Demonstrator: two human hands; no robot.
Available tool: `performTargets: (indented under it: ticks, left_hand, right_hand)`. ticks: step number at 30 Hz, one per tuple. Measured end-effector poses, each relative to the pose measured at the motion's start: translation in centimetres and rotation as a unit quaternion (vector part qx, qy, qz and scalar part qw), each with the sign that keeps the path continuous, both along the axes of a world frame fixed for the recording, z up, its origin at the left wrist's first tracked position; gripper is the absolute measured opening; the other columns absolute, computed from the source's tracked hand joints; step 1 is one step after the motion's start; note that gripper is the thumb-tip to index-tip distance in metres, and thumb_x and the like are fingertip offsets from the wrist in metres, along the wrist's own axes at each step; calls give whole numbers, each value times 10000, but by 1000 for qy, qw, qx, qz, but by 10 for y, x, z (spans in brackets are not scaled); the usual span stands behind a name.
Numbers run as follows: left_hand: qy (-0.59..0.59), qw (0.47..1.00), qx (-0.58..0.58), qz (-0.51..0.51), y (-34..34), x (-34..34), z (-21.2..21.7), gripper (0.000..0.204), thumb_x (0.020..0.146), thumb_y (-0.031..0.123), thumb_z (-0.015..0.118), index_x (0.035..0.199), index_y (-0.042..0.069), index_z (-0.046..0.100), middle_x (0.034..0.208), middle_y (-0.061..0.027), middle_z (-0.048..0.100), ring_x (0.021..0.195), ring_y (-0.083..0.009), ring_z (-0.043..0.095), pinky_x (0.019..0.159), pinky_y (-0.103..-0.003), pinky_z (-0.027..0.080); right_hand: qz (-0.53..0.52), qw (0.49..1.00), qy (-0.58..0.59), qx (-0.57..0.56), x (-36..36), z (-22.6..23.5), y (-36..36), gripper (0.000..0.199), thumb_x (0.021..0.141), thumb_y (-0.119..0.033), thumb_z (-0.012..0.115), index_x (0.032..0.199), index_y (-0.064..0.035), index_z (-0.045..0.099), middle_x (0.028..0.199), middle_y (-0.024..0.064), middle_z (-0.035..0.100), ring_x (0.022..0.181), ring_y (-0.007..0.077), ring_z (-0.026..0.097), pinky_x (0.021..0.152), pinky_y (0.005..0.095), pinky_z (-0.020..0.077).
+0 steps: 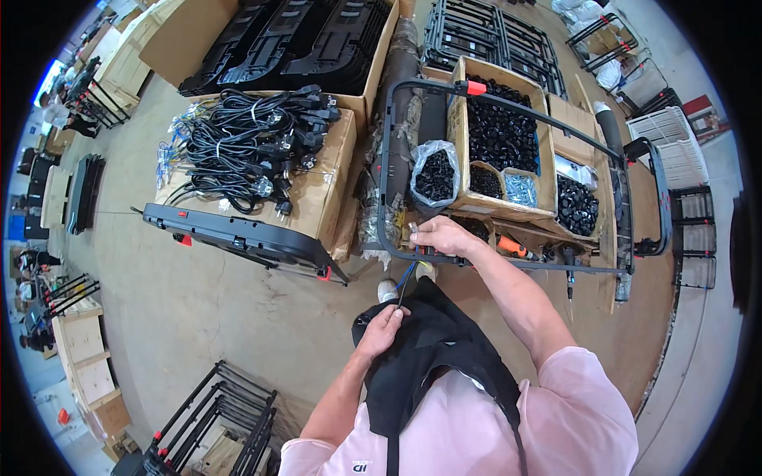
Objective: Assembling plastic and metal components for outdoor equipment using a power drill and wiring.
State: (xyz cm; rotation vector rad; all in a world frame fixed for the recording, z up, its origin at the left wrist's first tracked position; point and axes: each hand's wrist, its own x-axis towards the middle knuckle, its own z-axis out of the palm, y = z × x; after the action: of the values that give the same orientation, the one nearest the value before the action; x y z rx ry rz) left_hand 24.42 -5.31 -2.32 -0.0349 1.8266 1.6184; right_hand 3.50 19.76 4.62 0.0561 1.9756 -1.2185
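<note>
From my end, edges first: blk tubular frame [382, 170] sits up front, its front rail crossing under my R forearm, L upright just beside the R hand [441, 236]. Plastic bag [435, 176] of small blk parts crowds it from above, parts box [502, 119] w/ blk pieces beyond; orange-handled tool [514, 247] is to its right, apart. On the L, blk panel [238, 230] w/ red switch leans along the carton [337, 159] carrying bundled power cords [246, 143]. Open room: bare floor [214, 309] L of my body, b/w panel and stacked racks [218, 416] at bottom.

Pose: R arm extended fwd, bent inward, fingertips pinched narrow just inside the frame's near-L corner; can't tell what, if anything, is in them. L hand [382, 332] low, near apron [444, 321], elbow bent, thumb + fingers closed on blk cable [403, 293]. Cable runs from there up twd front rail, blue wire [406, 275] alongside.
</note>
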Motion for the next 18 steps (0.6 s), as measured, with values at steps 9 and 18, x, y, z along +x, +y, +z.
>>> performTargets:
  ticks: [9,18]
  left_hand:
    - [-56,997,2,45,10,6,17,293,1149,263,506,1317,66,644,837,13,548,784,-97,527,745,-293,488]
    - [-29,984,-75,156,63,-53,37,293,1150,177,465,1268,-21,645,973,-62,717,916,-167,713,877,-335,589]
  right_hand:
    - [-3,992,122,-27,4,-34,10,349,1012,-367,682,1000,-44,814,802,88,744,746,190,686,723,381,538]
    - [-483,840,45,-242,-17,-48,21,319,1126,-311,597,994,-47,718,757,13,658,557,88,607,478,252,464]
